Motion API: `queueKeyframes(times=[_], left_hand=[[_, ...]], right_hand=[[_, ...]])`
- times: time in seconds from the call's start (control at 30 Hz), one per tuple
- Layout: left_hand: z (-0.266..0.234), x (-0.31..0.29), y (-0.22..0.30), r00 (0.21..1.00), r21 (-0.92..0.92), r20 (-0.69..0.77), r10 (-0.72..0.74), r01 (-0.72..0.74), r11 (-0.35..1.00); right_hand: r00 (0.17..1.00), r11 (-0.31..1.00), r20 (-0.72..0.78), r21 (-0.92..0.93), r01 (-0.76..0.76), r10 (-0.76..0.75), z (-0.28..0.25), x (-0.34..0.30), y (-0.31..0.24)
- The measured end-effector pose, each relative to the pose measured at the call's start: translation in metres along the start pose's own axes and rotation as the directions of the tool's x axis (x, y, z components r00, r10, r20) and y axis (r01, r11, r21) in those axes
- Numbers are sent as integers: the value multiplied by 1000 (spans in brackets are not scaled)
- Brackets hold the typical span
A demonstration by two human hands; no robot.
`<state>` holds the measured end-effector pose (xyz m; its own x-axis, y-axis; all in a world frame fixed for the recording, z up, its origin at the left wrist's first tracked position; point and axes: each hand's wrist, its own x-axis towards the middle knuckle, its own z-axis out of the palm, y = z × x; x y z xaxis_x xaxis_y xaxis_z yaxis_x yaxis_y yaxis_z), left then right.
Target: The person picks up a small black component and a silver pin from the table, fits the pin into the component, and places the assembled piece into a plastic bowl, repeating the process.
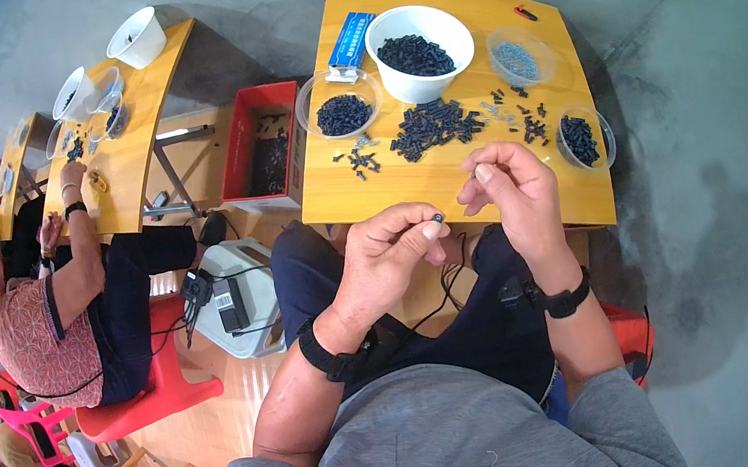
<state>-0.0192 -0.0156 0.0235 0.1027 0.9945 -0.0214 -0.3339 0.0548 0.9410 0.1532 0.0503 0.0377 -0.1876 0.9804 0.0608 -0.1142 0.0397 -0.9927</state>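
My left hand (383, 257) pinches a small dark plastic piece (438, 218) between thumb and forefinger, just off the near edge of the yellow wooden table (348, 200). To its right my right hand (523, 197) is raised with thumb and forefinger pressed together. Whatever is in that pinch is too small to name. Beyond my hands lies a loose pile of short dark plastic pieces (435, 128). Small silvery parts (498, 112) are strewn beside the pile. Two smaller clusters of dark pieces lie at its left (363, 163) and right (533, 126).
A white tub (456, 31) of dark pieces stands behind the pile. Clear bowls hold dark pieces (343, 115), (580, 140) and small bluish parts (516, 60). A blue box (352, 41) stands far left. Left of the table are a red bin (241, 147) and a seated co-worker (45, 326).
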Motion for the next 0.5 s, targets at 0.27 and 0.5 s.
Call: queueKeyframes(times=[0.27, 0.5], left_hand=[[3, -5, 2, 1000, 33, 13, 21, -21, 999], [5, -8, 6, 999, 51, 30, 39, -40, 998]], right_hand=[[989, 993, 131, -84, 80, -69, 13, -30, -27], [970, 983, 177, -48, 177, -166, 19, -36, -23]])
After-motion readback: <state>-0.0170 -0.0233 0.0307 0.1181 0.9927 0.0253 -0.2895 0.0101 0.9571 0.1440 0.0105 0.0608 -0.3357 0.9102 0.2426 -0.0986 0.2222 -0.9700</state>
